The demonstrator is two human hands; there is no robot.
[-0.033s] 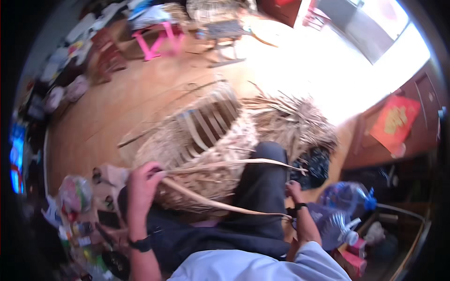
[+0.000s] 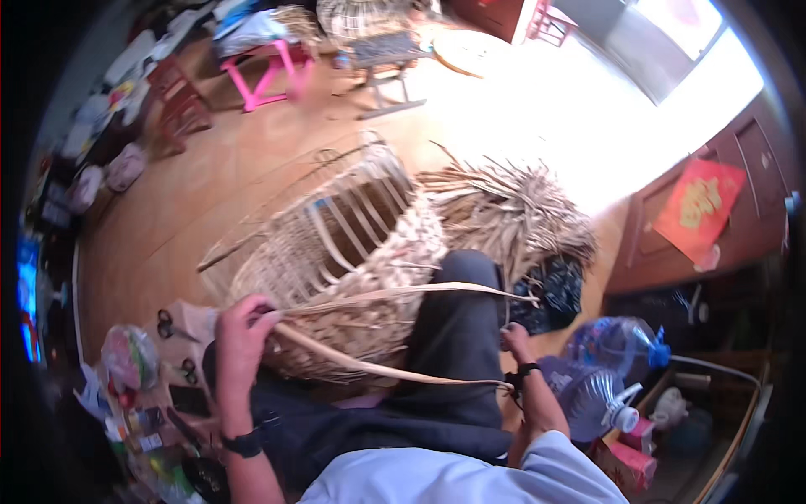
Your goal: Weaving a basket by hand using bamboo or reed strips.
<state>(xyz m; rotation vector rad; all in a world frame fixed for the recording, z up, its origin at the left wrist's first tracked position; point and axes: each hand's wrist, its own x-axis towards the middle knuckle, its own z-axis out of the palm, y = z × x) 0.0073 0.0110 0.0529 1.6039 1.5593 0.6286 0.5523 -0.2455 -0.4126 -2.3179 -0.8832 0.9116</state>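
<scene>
My left hand (image 2: 243,340) is raised in front of my left knee, thumb and fingers pinched on the ends of two long, pale dried-leaf strips (image 2: 361,363). The strips stretch rightward across my lap, one over my right knee, the other lower toward my right wrist. Beside that knee, my right hand (image 2: 515,341) has its fingers curled closed; whatever they hold is too small to make out. A large woven basket (image 2: 336,315), tilted with its opening showing, lies against my legs under the strips. Its near side is rough with strip ends.
A heap of dried strips (image 2: 525,206) lies beyond my right knee, near a black plastic bag (image 2: 561,292). Large clear bottles (image 2: 588,395) stand by my right arm. Scissors (image 2: 166,324) and small items lie left. A stool (image 2: 386,52) and a pink-legged stand (image 2: 267,71) are farther off.
The whole view has shifted a little, so the room and basket sit slightly farther left and most of it looks sharper. Both hands keep nearly the same pose.
</scene>
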